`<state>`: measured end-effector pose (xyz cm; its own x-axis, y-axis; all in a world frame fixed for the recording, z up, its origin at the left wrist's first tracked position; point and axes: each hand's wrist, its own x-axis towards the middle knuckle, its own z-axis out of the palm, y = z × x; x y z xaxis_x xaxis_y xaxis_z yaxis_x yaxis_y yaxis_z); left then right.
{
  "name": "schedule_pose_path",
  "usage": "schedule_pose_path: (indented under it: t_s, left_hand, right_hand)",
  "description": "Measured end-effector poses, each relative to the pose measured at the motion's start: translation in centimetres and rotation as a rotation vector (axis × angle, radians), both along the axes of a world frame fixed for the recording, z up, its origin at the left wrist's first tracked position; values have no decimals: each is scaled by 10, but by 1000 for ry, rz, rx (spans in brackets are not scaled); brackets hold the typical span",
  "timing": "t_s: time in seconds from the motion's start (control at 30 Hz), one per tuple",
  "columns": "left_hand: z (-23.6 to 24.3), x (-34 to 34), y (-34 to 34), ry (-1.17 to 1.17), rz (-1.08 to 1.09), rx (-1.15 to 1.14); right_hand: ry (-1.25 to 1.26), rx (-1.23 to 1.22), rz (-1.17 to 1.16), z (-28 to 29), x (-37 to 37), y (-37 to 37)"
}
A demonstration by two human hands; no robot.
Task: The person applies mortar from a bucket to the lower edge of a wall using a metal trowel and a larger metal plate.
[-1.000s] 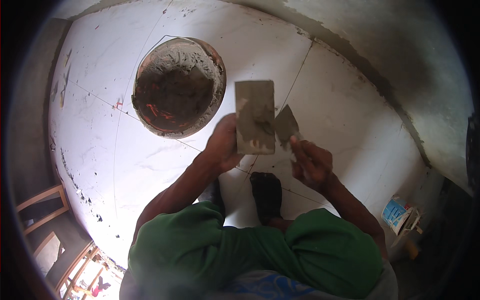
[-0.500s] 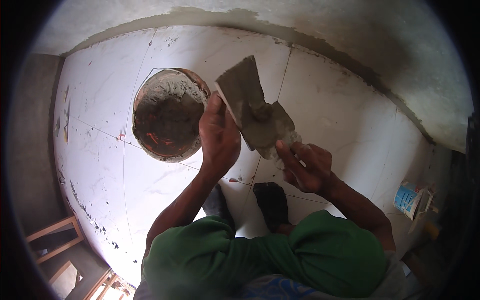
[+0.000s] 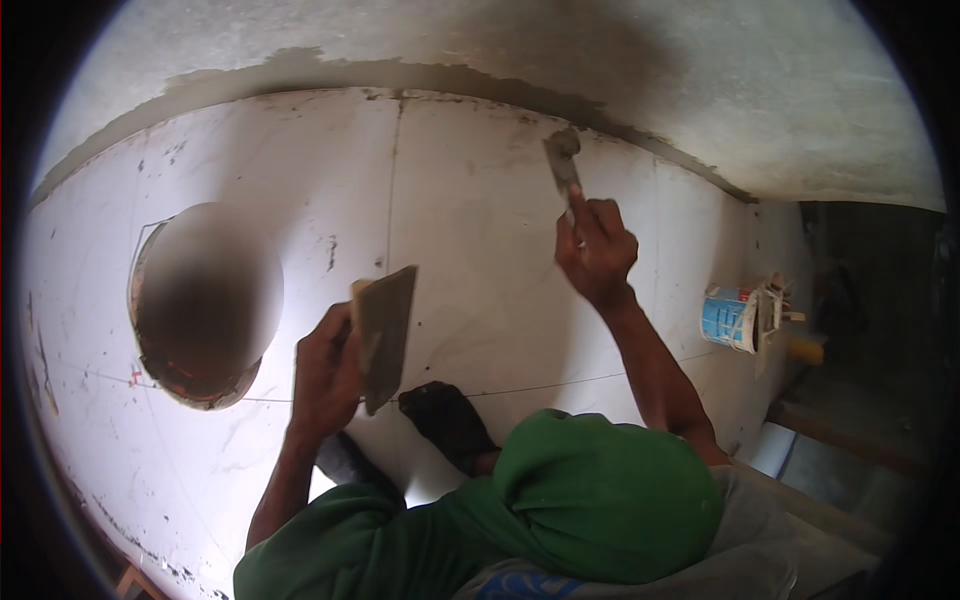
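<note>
My left hand (image 3: 325,375) is closed on a flat rectangular plastering trowel (image 3: 388,335), its blade tilted almost on edge above the floor. With arm outstretched, my right hand (image 3: 600,245) grips a small trowel (image 3: 558,172). A lump of wet grey mortar (image 3: 567,142) sits on the tip of that blade, close to the base of the wall. Left of my left hand stands a bucket (image 3: 195,390); a blurred patch covers most of its inside.
A band of damp, darker mortar (image 3: 400,73) runs along the foot of the grey wall (image 3: 480,30). White tiles (image 3: 480,270) with bits of dried mortar cover the floor. At the right, a blue and white tub (image 3: 728,320) lies near a dark recess. My feet (image 3: 445,420) stand below my hands.
My hands have moved apart. The small trowel has left the flat trowel's blade and gone forward toward the wall with mortar on it. The view has swung right.
</note>
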<state>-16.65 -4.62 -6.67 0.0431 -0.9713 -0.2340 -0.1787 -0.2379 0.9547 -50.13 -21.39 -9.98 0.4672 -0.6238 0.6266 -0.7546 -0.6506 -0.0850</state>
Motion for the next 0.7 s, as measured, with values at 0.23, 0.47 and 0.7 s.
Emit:
schedule_pose_path:
  t_s: [0.23, 0.47, 0.7]
  left_hand:
    - [-30, 23, 34, 334, 56, 185]
    - [-32, 33, 43, 478, 142, 243]
    - [-36, 40, 42, 428, 161, 250]
  right_hand:
    - [377, 197, -226, -74, -103, -110]
    - [627, 304, -147, -96, -120, -180]
    - [639, 218, -330, -82, -109, -217]
